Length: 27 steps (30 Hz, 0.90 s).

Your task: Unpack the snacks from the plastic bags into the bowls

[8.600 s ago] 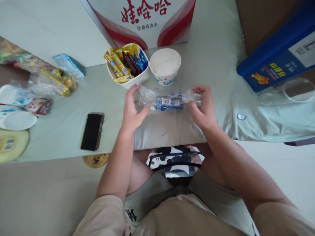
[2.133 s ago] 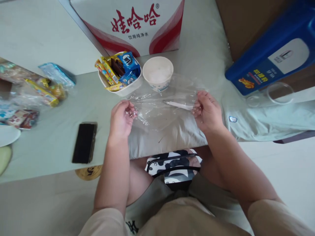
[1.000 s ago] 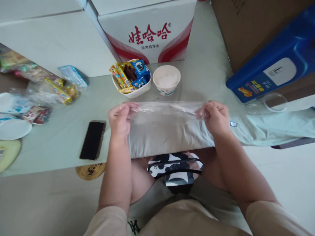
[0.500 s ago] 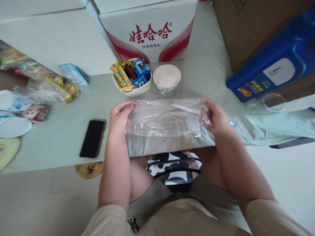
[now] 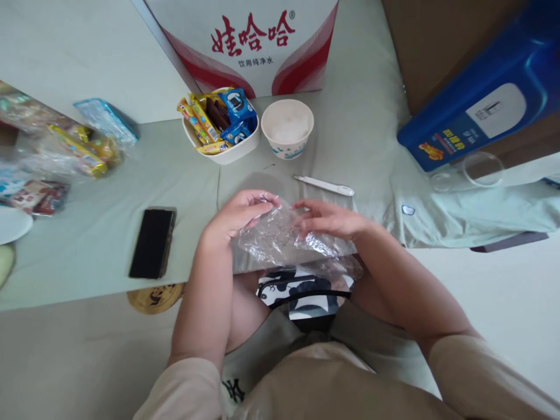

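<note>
Pale-green cloth-covered surface [image 5: 102, 201]: clear crinkled plastic film [image 5: 266, 236], stretched flat before, now bunched over near edge, apparently being gathered. Left hand [image 5: 242, 213] pinching it; right hand [image 5: 330, 221] touching, grip unclear. Slim white pen-like tool [image 5: 326, 185] uncovered beyond.

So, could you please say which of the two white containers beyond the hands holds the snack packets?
The left one, the bowl filled with yellow, brown and blue packets; the round cup to its right shows something whitish instead.
</note>
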### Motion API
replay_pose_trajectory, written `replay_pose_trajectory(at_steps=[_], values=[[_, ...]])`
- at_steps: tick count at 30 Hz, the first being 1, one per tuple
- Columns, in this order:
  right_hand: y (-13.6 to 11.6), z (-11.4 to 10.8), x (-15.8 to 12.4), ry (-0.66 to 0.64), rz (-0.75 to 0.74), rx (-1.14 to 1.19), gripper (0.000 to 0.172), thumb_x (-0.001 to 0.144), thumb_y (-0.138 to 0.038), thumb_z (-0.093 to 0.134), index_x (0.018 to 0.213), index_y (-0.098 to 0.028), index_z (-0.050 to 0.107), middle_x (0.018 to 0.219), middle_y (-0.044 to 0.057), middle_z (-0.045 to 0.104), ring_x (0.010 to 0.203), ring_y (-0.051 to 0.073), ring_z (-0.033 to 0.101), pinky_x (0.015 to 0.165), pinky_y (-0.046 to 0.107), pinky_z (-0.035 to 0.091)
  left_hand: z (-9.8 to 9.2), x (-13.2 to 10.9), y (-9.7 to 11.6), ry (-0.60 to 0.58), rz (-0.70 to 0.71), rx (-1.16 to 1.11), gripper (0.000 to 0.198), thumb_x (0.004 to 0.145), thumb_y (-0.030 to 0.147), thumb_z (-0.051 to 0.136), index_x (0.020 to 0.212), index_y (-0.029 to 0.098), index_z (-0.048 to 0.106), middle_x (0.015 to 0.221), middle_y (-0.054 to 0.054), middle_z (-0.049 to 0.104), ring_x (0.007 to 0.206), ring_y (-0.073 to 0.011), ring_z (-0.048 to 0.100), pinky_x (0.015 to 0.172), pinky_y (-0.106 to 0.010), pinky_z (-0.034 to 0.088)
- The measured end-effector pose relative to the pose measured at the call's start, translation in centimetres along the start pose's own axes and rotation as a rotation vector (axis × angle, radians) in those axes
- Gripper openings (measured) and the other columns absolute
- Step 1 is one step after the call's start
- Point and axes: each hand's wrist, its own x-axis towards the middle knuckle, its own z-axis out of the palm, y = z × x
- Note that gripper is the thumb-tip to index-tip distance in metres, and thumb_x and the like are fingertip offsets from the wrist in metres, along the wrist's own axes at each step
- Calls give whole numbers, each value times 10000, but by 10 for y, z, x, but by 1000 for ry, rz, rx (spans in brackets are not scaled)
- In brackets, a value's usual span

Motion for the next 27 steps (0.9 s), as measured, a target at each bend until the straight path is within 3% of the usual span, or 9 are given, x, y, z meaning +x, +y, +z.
replay_pose_trajectory(at_steps=[3,5,9,13,15,18,21,24,27], values=[[-3,4,-4,-229,9,-210,174,790,-312,779,816,-185,662,624,-37,667,522,97,590,508,208,468,-4,1,-3,56,13,-86,260,696,384,794,858,193,724,814,-35,742,429,-58,440,404,-209,282],[-6,2,-6,-310,-49,-234,196,824,-318,751,750,-184,628,602,-46,632,507,89,556,498,208,447,-7,5,-7,182,22,-191,311,715,410,790,920,222,651,954,-36,777,467,-86,541,436,-218,392],[-4,0,-4,-169,-246,-115,243,868,-395,748,836,-187,627,692,-23,648,575,96,586,555,228,463,-1,17,-13,414,123,-494,421,794,592,701,1001,248,574,1004,-46,773,653,-173,707,601,-288,550],[2,1,5,124,-393,23,295,834,-435,789,838,-198,613,686,-30,606,583,93,563,567,235,430,27,20,-20,88,106,-749,761,787,863,500,1122,198,656,1189,-154,759,1149,-350,727,884,-443,600],[3,1,9,235,-421,69,314,820,-457,785,821,-209,591,660,-40,591,559,94,554,561,242,433,40,21,-25,-70,74,-738,764,731,812,641,1172,188,675,1232,-163,759,1199,-358,713,922,-449,598],[3,-2,11,440,-389,4,305,822,-466,758,827,-222,574,605,-46,597,509,99,546,526,245,429,46,24,-29,-89,-4,-555,512,697,466,847,1087,171,694,1046,-124,807,902,-248,785,732,-314,605],[4,-10,9,548,-255,-126,285,829,-449,739,935,-223,601,559,-41,627,453,116,548,468,243,408,41,28,-28,35,-54,-356,262,800,310,761,999,159,682,720,-41,761,512,-140,681,444,-201,443],[5,-17,6,523,-232,-148,353,857,-453,708,1105,-217,622,508,-67,591,424,121,530,455,246,423,35,29,-24,81,-33,-307,315,838,268,695,1136,168,665,577,11,697,372,-124,585,356,-183,353],[6,-18,5,542,-362,-140,389,881,-420,691,1219,-245,612,619,-66,643,441,100,526,467,242,436,31,27,-22,68,35,-401,442,795,284,715,1217,183,633,546,25,686,344,-137,568,336,-188,359]])
